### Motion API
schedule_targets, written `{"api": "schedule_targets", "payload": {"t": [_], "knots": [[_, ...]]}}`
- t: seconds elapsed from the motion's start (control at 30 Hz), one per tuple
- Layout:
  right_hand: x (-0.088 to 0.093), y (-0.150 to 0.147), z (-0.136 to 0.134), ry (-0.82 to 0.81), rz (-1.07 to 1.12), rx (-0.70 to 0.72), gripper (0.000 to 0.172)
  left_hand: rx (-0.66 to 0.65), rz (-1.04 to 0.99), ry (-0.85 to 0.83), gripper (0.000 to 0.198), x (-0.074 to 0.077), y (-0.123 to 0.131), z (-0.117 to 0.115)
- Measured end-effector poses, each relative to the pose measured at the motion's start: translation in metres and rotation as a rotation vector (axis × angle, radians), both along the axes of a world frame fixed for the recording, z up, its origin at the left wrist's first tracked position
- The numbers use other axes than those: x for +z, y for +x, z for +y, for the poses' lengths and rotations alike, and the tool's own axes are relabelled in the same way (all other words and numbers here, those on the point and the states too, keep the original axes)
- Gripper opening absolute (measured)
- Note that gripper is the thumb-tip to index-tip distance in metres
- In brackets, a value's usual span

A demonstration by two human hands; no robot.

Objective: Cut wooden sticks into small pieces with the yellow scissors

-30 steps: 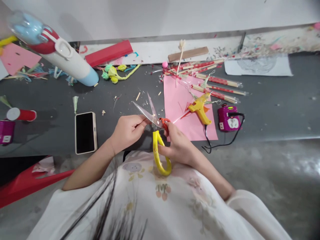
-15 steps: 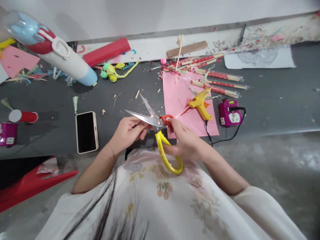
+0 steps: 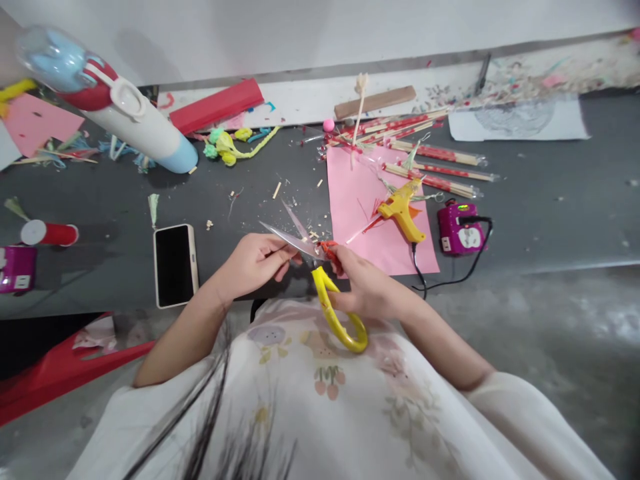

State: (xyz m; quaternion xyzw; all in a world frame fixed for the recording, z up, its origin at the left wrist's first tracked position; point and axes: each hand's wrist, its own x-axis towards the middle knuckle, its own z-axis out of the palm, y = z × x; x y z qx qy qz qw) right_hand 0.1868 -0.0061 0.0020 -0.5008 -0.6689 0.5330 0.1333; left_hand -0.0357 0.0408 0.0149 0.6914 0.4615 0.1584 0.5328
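In the head view my right hand [image 3: 367, 283] grips a pair of scissors [image 3: 334, 313] with a long yellow handle loop. My fingers are wrapped at its reddish-orange other side. The blades are spread apart and point toward the upper left. My left hand [image 3: 257, 265] is closed in a pinch close to the lower blade, its fingertips partly behind the metal. What they pinch is hidden by the blade and too small to name. Small pale scraps [image 3: 314, 235] lie around the blades on the dark table.
Right of my hands, a yellow glue gun [image 3: 404, 210] lies on pink paper [image 3: 350, 193], near a purple corded box [image 3: 459, 229]. Wrapped chopstick-like sticks [image 3: 440, 153] are behind. A phone [image 3: 175, 265], a red thread spool [image 3: 53, 233] and a tall bottle [image 3: 150, 130] are left.
The scissor blades have come a little closer together. Both hands stay in nearly the same place, and the view has shifted slightly.
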Motion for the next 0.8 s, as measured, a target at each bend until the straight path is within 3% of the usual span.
{"api": "schedule_targets", "payload": {"t": [0.2,0.33,0.8], "knots": [[-0.010,-0.001,-0.002,-0.061,0.023,0.037,0.064,-0.035,0.016,-0.044,0.034,-0.005,-0.001,0.005],[-0.015,-0.001,-0.002,-0.070,0.034,0.036,0.055,-0.053,-0.012,-0.060,0.032,-0.009,-0.002,0.007],[-0.009,-0.007,-0.001,-0.130,0.007,-0.054,0.030,-0.066,-0.029,-0.119,0.038,-0.007,0.000,0.011]]}}
